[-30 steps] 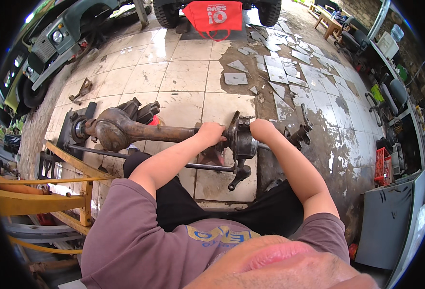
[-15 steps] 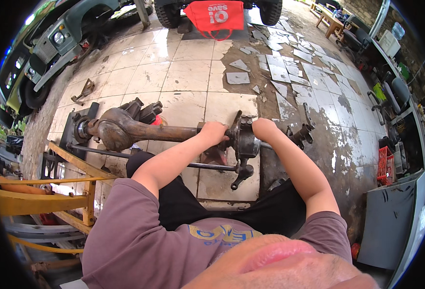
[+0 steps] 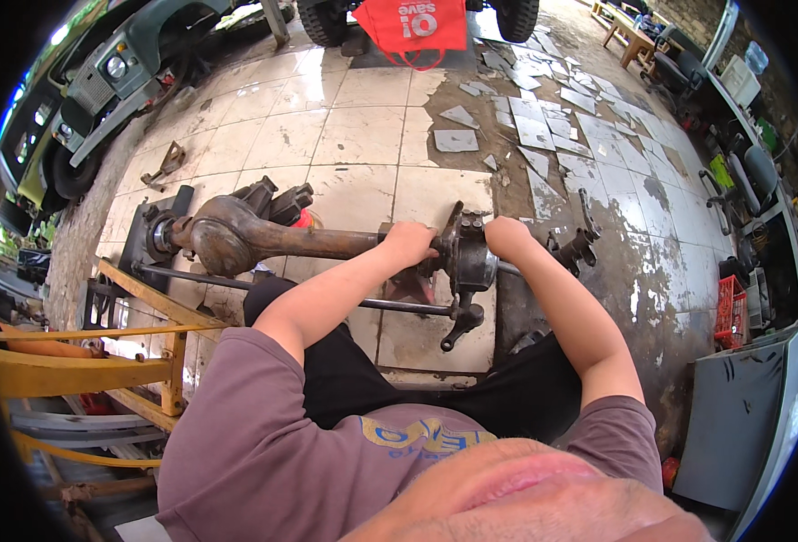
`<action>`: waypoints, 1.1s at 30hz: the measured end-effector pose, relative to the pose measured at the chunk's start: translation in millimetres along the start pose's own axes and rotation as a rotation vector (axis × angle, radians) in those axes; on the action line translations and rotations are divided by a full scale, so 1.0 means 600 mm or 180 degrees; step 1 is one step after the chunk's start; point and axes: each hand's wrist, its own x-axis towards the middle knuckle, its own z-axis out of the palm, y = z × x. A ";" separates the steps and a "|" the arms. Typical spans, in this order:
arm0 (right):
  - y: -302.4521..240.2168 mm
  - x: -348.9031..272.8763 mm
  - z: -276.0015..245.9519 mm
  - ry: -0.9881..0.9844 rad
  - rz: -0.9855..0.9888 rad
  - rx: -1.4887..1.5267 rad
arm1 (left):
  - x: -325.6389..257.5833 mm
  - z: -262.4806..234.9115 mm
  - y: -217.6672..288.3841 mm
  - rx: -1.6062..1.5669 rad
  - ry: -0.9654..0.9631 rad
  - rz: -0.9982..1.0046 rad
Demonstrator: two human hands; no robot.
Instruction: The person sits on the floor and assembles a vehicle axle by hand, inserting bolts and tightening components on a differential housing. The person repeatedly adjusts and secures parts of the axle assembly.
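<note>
A rusty vehicle axle [image 3: 236, 237] lies across the tiled floor in front of me, its round differential housing to the left. At its right end sits a dark steering knuckle [image 3: 469, 257]. My left hand [image 3: 411, 244] grips the axle tube just left of the knuckle. My right hand [image 3: 507, 238] is closed on the knuckle's right side. A thin steel rod [image 3: 390, 307] runs below the axle to a small link end [image 3: 460, 323]. My legs in black trousers lie under the axle.
A yellow wooden frame [image 3: 92, 361] stands at my left. Green vehicles [image 3: 101, 81] are parked at the far left. A red bag [image 3: 417, 27] hangs at the top. Broken floor tiles [image 3: 525, 135] are scattered ahead. A grey cabinet [image 3: 742, 425] and red crate [image 3: 732, 307] stand on the right.
Both hands stay clamped at the knuckle end; the view has shifted slightly, and my right hand has moved a little along the knuckle.
</note>
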 end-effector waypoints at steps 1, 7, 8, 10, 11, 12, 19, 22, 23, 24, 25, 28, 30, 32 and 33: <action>0.003 -0.002 0.003 0.0041 0.0016 0.0034 | 0.000 -0.002 0.003 -0.0007 0.0007 0.0007; 0.008 0.000 0.011 0.0089 -0.0240 -0.0108 | -0.005 -0.017 0.014 -0.0028 -0.0038 -0.0012; 0.007 0.005 0.011 0.0165 -0.0186 -0.0083 | -0.003 -0.019 0.011 0.0008 -0.0053 -0.0017; 0.006 0.007 0.015 0.0275 -0.0069 -0.0039 | 0.000 -0.015 0.012 0.0039 -0.0099 -0.0019; 0.008 0.003 0.019 0.0308 -0.0006 -0.0020 | -0.001 -0.010 0.014 0.0009 -0.0076 -0.0027; 0.010 0.002 0.019 0.0255 0.0149 0.0118 | -0.002 -0.006 0.013 -0.0019 -0.0054 -0.0032; 0.009 -0.004 0.017 0.0185 -0.0079 -0.0025 | 0.001 -0.007 0.009 0.0028 -0.0083 -0.0050; 0.006 0.001 0.009 0.0103 -0.0149 -0.0097 | 0.000 -0.006 0.016 0.0000 -0.0066 -0.0041; -0.002 -0.001 0.005 0.0119 -0.0189 -0.0096 | -0.002 -0.006 0.012 0.0003 -0.0061 -0.0070; -0.010 -0.003 0.001 0.0136 -0.0230 -0.0095 | -0.004 -0.008 0.003 0.0014 -0.0041 -0.0083; -0.007 -0.010 0.002 0.0128 -0.0236 -0.0115 | -0.001 -0.010 0.007 -0.0008 -0.0013 -0.0063; 0.006 0.005 0.009 0.0174 0.0154 0.0075 | 0.000 -0.013 0.011 -0.0063 -0.0008 -0.0035; -0.001 -0.001 0.009 0.0107 -0.0089 -0.0117 | -0.002 -0.014 0.004 -0.0037 -0.0017 -0.0017; -0.006 -0.009 0.008 0.0076 -0.0125 -0.0151 | -0.002 -0.004 0.011 -0.0033 -0.0021 0.0015; -0.002 -0.001 0.009 0.0159 -0.0036 -0.0083 | -0.002 -0.002 0.007 -0.0050 0.0003 -0.0037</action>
